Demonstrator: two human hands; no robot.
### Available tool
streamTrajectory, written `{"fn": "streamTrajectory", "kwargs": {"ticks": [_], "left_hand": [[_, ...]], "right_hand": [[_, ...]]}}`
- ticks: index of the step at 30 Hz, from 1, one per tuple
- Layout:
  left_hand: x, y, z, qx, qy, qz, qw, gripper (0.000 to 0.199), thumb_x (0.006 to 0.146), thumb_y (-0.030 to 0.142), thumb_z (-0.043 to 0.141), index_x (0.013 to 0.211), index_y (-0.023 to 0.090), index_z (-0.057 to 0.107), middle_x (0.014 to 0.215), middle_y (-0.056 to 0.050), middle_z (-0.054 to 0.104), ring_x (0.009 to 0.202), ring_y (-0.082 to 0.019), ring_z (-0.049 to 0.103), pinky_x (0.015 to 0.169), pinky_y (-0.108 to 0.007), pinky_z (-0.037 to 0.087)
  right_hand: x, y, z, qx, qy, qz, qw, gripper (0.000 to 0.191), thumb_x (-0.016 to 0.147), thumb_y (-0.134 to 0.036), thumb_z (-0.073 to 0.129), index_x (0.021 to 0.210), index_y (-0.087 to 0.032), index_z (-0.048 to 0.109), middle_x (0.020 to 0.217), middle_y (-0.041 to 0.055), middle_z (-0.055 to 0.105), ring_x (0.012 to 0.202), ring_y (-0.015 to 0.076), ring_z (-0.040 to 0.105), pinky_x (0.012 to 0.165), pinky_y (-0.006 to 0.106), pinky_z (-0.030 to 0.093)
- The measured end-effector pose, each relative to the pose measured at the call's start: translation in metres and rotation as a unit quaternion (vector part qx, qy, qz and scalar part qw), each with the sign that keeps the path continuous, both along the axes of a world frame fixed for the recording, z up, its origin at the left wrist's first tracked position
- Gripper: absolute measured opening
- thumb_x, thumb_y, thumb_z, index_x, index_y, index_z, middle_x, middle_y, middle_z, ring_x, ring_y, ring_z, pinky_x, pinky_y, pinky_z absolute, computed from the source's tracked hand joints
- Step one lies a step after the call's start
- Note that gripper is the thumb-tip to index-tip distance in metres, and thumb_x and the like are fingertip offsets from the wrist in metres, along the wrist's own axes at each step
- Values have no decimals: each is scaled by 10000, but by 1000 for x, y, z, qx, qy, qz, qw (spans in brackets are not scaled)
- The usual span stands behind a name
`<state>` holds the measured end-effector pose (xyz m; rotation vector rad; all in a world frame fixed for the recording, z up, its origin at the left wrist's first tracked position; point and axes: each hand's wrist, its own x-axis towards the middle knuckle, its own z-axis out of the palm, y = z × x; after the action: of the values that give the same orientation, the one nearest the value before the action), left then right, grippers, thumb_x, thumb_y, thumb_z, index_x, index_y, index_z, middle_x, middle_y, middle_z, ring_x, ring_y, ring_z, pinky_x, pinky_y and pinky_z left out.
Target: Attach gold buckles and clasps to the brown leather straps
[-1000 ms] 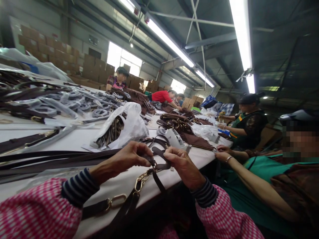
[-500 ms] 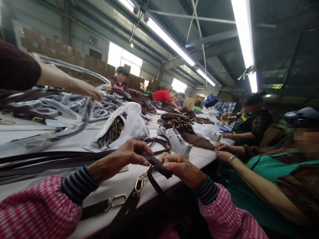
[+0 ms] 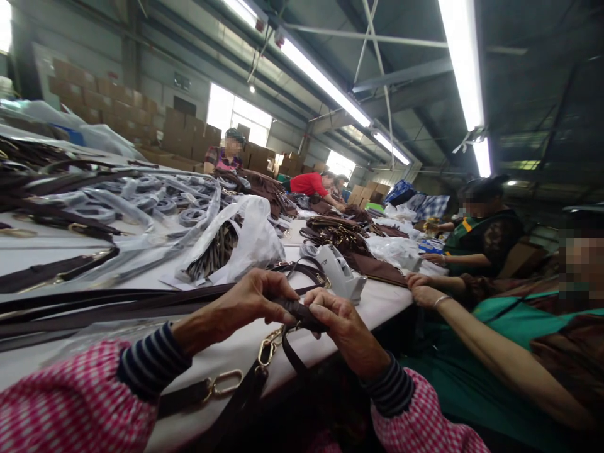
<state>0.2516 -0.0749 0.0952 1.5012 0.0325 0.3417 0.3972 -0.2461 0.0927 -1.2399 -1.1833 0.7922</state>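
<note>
- Both hands meet at the near edge of the long white table (image 3: 141,267). The left hand (image 3: 245,305) is closed, thumb and fingers pinching a dark strap (image 3: 302,311); the right hand (image 3: 342,324) is curled shut over the same strap from the other side.
- The strap sits between the two hands just above the table edge; a loop of it hangs below, and a gold chain (image 3: 268,346) runs from it down to a gold ring (image 3: 226,382) on another dark band.
- More long dark straps (image 3: 94,305) lie flat along the table to the left.
- Beyond the hands stand a white tape dispenser (image 3: 340,270) and a white plastic bag (image 3: 245,239) with striped pieces inside.
- Grey rolled bands (image 3: 155,201) are heaped farther back; brown bags (image 3: 335,233) are piled mid-table.
- A person in green (image 3: 495,352) sits close on the right, forearms on the table; others work down both sides.
- Cardboard boxes (image 3: 108,104) are stacked along the far wall, and tube lights (image 3: 325,82) run under the roof.
</note>
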Motion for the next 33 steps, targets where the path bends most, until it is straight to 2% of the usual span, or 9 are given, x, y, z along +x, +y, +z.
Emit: {"fn": "streamTrajectory", "kwargs": {"ticks": [3,6,13,17,21,26,30,33], "left_hand": [[1,-2,-1,-3,-3,-11,1000,256,607,199,883,820,138,753,655,6,710,524,-77,517,474,-194,355],[1,-3,0,1,10,-13,1000,244,644,231,882,830,131,760,648,7,700,526,-65,508,484,-184,356],[1,-13,-1,-11,0,32,999,249,582,158,890,787,119,753,637,4,708,542,-79,548,505,-184,407],[1,-17,-1,-17,-3,31,999,235,559,133,882,727,111,719,606,-8,708,515,-85,551,487,-188,406],[2,-17,-3,-38,-8,38,999,275,535,132,886,722,117,686,585,-4,695,501,-99,564,482,-199,412],[7,-18,-6,-39,-25,37,998,289,512,131,876,726,111,682,582,-3,688,491,-99,557,479,-206,425],[7,-27,-3,-32,-31,22,999,242,527,71,805,705,129,651,595,6,685,505,-109,575,479,-203,416],[2,-32,0,19,-34,8,999,139,597,54,701,698,135,650,624,15,664,532,-111,580,493,-206,413]], "right_hand": [[-5,0,0,-7,-1,-3,1000,267,927,-383,697,800,-157,633,886,21,507,670,126,455,542,246,359],[-11,-1,4,-2,-20,-8,1000,294,917,-382,704,751,-162,603,913,27,520,655,123,438,527,255,337],[-22,1,10,59,-118,-103,986,314,942,-318,624,673,-191,522,870,18,525,837,180,491,768,312,389],[-33,12,2,84,-120,-117,982,350,977,-344,580,672,-204,484,831,3,490,802,176,475,750,311,399],[-38,23,-6,88,-132,-158,975,342,1040,-418,472,772,-210,522,808,-8,470,776,173,474,727,304,412],[-26,23,-11,71,-219,-177,957,407,1046,-534,430,806,-215,510,795,-16,462,754,166,487,712,297,414],[-32,23,-20,61,-170,-162,970,414,1048,-595,360,965,-224,524,846,-3,516,722,165,533,597,279,442],[-43,28,-21,79,-129,-129,980,437,1024,-632,396,1049,-220,544,928,32,587,774,180,590,546,265,437]]}}
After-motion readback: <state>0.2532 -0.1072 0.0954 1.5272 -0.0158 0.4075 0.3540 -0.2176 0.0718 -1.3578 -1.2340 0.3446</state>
